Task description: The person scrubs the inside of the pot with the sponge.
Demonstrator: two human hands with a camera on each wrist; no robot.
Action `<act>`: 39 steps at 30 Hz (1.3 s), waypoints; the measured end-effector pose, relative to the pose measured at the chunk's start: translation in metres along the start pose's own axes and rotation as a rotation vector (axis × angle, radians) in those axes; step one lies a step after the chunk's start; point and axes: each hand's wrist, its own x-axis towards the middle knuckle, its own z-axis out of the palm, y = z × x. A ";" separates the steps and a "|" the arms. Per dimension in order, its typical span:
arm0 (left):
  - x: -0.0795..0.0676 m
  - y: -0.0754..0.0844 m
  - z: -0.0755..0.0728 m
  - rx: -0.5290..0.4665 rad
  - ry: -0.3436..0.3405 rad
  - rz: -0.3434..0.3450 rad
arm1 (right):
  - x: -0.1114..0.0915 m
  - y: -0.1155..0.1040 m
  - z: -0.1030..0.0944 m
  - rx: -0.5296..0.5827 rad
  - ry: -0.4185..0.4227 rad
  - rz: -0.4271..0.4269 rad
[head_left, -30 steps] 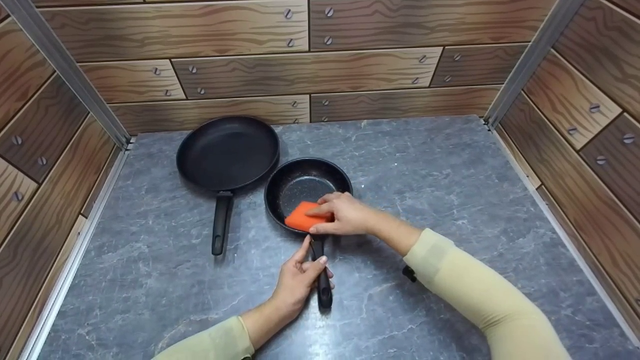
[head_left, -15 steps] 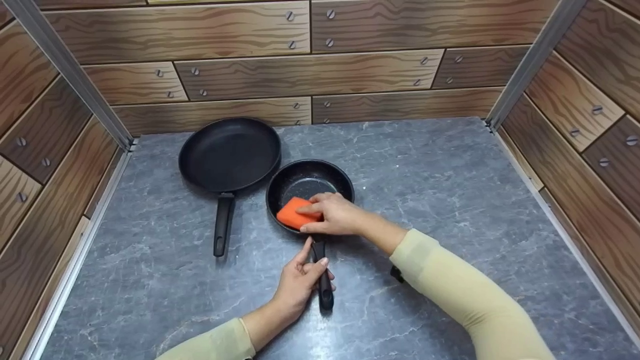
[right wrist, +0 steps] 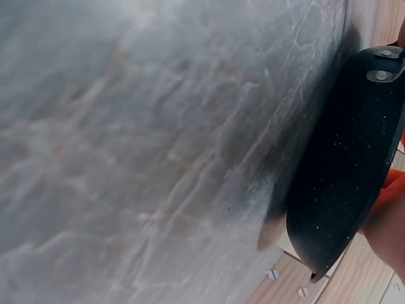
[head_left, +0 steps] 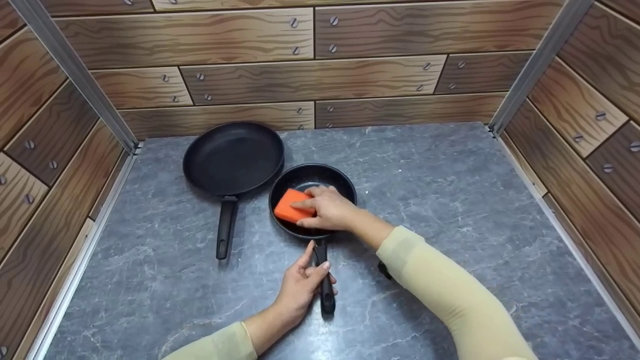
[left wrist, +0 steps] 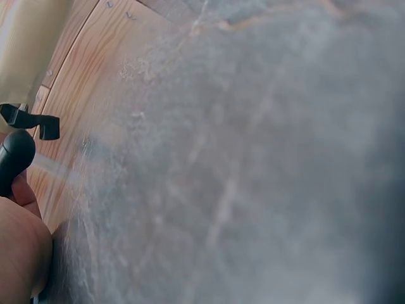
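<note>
A small black frying pan (head_left: 320, 172) with a speckled inside sits on the grey table. My left hand (head_left: 300, 285) holds its black handle (head_left: 327, 300), thumb on top and index finger stretched toward the pan body. Inside the pan, my right hand (head_left: 330, 207) grips an orange sponge (head_left: 290, 206) against the left part. In the left wrist view, the handle's rounded end (left wrist: 16, 155) shows beside the hand (left wrist: 22, 259). The right wrist view has the pan's outer wall (right wrist: 345, 152) side-on, with a bit of orange sponge (right wrist: 393, 183) behind its rim.
A larger black frying pan (head_left: 232, 155) stands at the back left, its rim close to the small pan and its handle (head_left: 226, 227) pointing toward the front. Wood-patterned walls (head_left: 310, 82) with metal corner strips enclose the marbled tabletop (head_left: 425, 175) on three sides.
My right hand has slid the sponge left and away from me along the small pan's inside. The left hand keeps its hold on the handle. The head view has tilted slightly up.
</note>
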 end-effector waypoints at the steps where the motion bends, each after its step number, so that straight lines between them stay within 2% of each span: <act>1: 0.000 0.000 0.000 0.001 0.000 0.003 | 0.002 0.000 0.000 -0.016 0.003 -0.001; 8: -0.001 0.001 0.000 0.001 -0.003 0.012 | 0.013 0.006 0.003 -0.120 0.017 0.003; 23: -0.002 0.003 0.000 0.013 0.004 0.015 | 0.017 0.010 -0.001 -0.238 0.013 0.122; 31: -0.002 0.002 0.001 0.018 0.007 0.013 | 0.013 0.010 -0.007 -0.313 0.019 0.182; 39: -0.001 0.001 0.000 0.035 0.011 0.018 | 0.004 0.017 -0.013 -0.310 0.010 0.223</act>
